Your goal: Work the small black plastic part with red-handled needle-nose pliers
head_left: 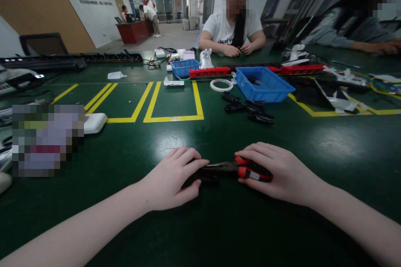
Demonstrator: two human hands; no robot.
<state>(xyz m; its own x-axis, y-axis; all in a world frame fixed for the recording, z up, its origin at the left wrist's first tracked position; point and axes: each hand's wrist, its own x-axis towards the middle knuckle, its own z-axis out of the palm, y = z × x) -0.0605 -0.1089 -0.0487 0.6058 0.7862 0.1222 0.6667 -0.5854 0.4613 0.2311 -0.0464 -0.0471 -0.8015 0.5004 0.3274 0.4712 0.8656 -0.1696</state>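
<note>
Long-nose pliers with red and black handles lie in my right hand, whose fingers are wrapped round the grips. Their jaws point left and meet the fingertips of my left hand. Between its thumb and fingers, my left hand pinches a small black piece, mostly hidden by the fingers and too dark to name. The jaws lie against or just above that piece; I cannot tell whether they grip it. Both hands are low over the dark green table.
Several black bundles lie ahead, beside a blue bin and a white tape roll. A smaller blue bin and a red strip are farther back. A white box sits left. A co-worker sits opposite.
</note>
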